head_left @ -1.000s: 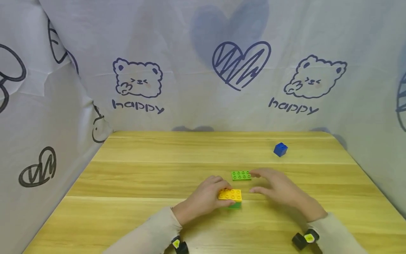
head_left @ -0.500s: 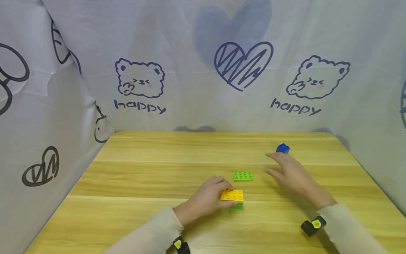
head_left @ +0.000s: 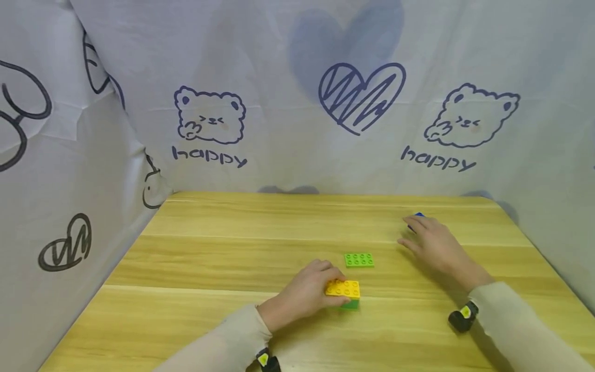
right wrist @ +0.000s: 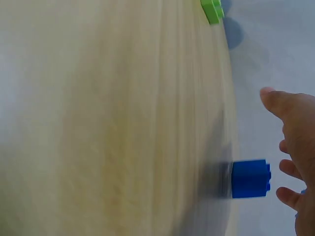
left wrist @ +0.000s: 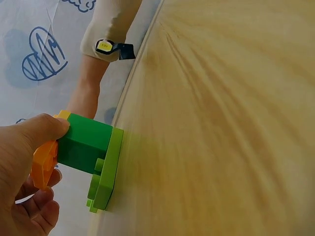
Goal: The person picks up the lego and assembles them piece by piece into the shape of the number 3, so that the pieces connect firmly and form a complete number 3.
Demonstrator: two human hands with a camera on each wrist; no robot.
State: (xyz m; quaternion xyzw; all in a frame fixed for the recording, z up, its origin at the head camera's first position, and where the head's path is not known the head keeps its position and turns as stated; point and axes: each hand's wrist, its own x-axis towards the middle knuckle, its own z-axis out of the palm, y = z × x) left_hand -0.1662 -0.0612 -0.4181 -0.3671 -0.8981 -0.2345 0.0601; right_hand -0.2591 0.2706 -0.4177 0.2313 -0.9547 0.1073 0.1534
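My left hand (head_left: 302,290) grips a yellow toy brick (head_left: 345,288), thumb on the near side and fingers over the far side. Beneath the yellow brick is a dark green brick (left wrist: 87,141), mostly covered in the head view. Just beyond this pair a flat light green brick (head_left: 359,260) lies studs up on the table. My right hand (head_left: 436,245) hovers by a blue brick (right wrist: 248,178), thumb and fingers spread. In the head view the fingers hide most of that brick, while the right wrist view shows a gap between hand and brick.
The wooden table (head_left: 209,258) ends at a white cloth (head_left: 279,129) printed with bears and hearts, which hangs behind and at both sides. Black wrist cameras (head_left: 463,318) are strapped to both wrists.
My right hand has moved away from beside the light green brick, farther back and right, to the blue brick. My left hand keeps its grip on the yellow brick. The head view has shifted slightly.
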